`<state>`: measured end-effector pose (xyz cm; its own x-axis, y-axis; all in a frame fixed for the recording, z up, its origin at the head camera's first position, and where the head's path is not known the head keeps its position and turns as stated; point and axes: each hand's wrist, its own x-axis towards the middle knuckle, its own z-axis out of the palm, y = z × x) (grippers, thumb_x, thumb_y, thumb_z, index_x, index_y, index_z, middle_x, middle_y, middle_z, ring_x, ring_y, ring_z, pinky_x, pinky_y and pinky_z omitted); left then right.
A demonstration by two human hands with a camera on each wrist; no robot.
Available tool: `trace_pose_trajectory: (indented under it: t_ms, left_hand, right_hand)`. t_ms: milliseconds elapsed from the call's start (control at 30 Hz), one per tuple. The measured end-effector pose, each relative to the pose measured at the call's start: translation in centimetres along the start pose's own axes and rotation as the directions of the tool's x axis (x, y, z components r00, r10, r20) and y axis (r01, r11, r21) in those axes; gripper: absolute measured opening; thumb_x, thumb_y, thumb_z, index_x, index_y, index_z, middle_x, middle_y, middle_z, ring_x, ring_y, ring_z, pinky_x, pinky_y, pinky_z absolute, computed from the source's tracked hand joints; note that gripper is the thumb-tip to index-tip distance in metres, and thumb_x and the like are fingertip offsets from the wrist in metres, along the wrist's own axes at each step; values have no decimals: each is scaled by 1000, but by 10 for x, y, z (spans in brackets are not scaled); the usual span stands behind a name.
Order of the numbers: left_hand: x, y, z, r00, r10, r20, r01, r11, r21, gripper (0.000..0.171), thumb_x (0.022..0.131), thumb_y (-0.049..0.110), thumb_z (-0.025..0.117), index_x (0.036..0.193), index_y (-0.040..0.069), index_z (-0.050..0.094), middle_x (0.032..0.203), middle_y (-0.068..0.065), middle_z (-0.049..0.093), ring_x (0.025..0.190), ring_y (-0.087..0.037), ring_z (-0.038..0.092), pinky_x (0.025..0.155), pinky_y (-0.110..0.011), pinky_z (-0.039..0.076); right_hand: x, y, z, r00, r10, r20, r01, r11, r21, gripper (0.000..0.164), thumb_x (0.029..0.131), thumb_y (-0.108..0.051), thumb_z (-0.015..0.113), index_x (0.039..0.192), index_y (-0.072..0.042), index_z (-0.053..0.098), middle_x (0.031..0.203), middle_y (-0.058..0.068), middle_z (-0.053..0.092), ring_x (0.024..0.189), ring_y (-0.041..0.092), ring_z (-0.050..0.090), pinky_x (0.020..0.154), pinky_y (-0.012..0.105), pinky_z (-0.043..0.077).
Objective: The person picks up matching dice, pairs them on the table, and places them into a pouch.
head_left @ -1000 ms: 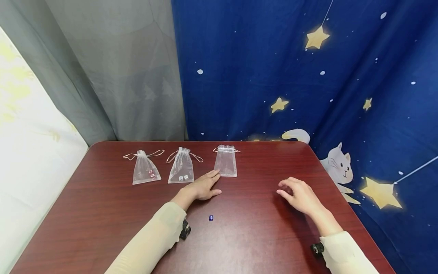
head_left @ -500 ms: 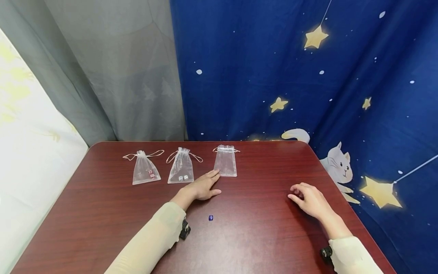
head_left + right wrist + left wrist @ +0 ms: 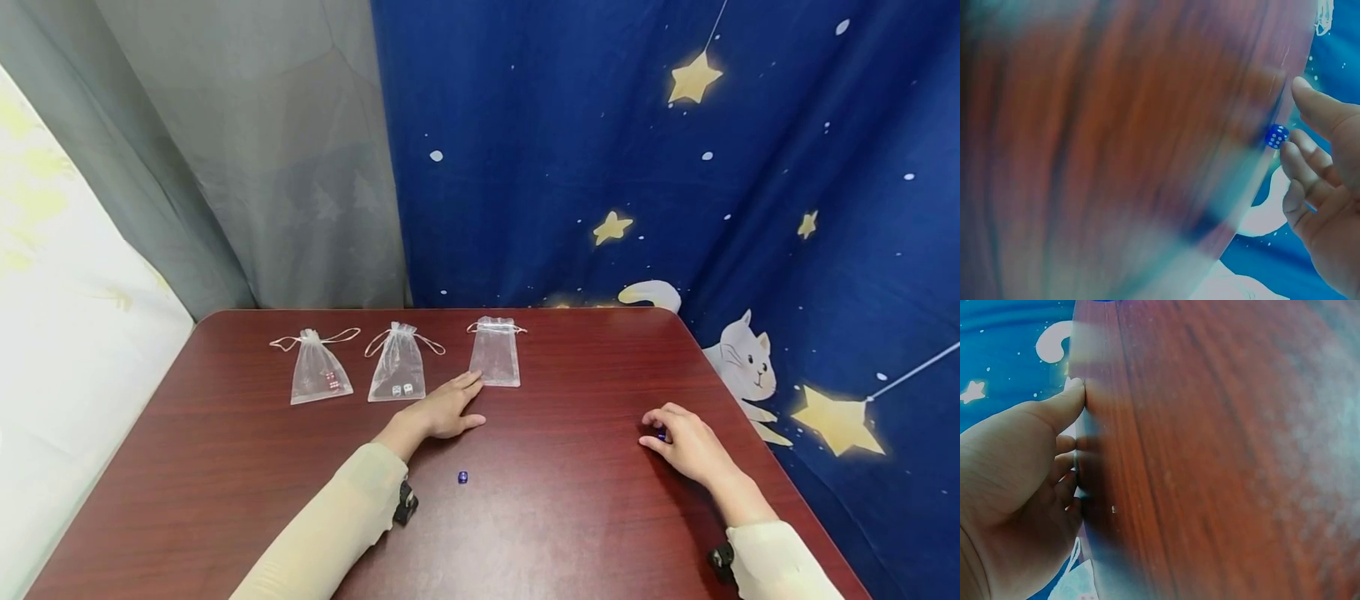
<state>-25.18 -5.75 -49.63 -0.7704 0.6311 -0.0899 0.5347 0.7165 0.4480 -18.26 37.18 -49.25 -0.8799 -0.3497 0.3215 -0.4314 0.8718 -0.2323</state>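
Observation:
My left hand (image 3: 444, 410) rests on the table, fingers extended, with its fingertips at the lower left corner of a flat sheer drawstring pouch (image 3: 495, 354). On the right, my right hand (image 3: 686, 442) is spread around a blue die (image 3: 1277, 136) with white pips. The thumb stands apart from this die. The other fingertips are close beside it; whether they touch it I cannot tell. Another blue die (image 3: 462, 477) lies on the table below my left hand.
Two more drawstring pouches lie at the back left of the dark red table (image 3: 555, 533). One pouch (image 3: 311, 379) holds red dice, the other pouch (image 3: 387, 371) white dice. Behind the table's far edge hang a grey curtain (image 3: 300, 167) and a blue star-patterned curtain (image 3: 525, 167).
My right hand has moved to the right and slightly nearer, its thumb and fingers now around a blue die that was not visible before. The left hand and the pouches stay put.

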Motion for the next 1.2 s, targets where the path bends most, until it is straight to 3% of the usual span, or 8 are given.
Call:
trace_pose_trajectory:
  t_ms: [133, 400, 600, 833, 1200]
  left_hand:
    - [0, 0, -1, 1000, -1, 1, 1, 1000, 2, 67, 102, 33, 61, 152, -5, 37, 164, -19, 25, 152, -36, 22, 122, -44, 22]
    - [-1, 1, -1, 1000, 0, 3, 0, 1000, -3, 68, 102, 32, 62, 152, -7, 37, 164, -20, 25, 152, -36, 22, 122, -45, 22]
    - [-1, 1, 0, 1000, -6, 2, 6, 1000, 10, 67, 102, 33, 61, 152, -5, 38, 164, -18, 25, 152, -35, 22, 123, -45, 21]
    - [0, 1, 0, 1000, 2, -1, -2, 1000, 12, 68, 102, 33, 61, 152, -6, 37, 164, -19, 26, 152, -35, 22, 122, -45, 22]
    - [1, 0, 0, 1000, 6, 1, -6, 1000, 22, 68, 102, 34, 60, 152, -6, 37, 164, -19, 25, 152, -35, 21, 123, -44, 21]
  right_hand:
    - [-1, 3, -2, 1000, -1, -18, 1, 1000, -10, 25, 74, -11, 89, 91, -11, 71, 81, -2, 58, 73, 15, 57, 64, 37, 50]
    - [-3, 6, -4, 993, 65, 94, -64, 998, -15, 18, 80, -12, 85, 89, -9, 69, 74, -7, 55, 69, 12, 53, 61, 35, 46]
    - [-3, 6, -5, 991, 84, 109, -80, 996, -37, 15, 81, -11, 83, 88, -8, 70, 75, -5, 56, 70, 14, 55, 63, 37, 48]
    - [-5, 3, -10, 977, 165, 134, -158, 986, -60, 16, 82, -14, 83, 85, -8, 69, 73, -3, 57, 69, 15, 55, 62, 39, 49]
    - [-1, 2, -8, 985, 123, 123, -117, 992, -54, 12, 83, -11, 82, 85, -10, 70, 73, -7, 57, 69, 13, 56, 63, 39, 49]
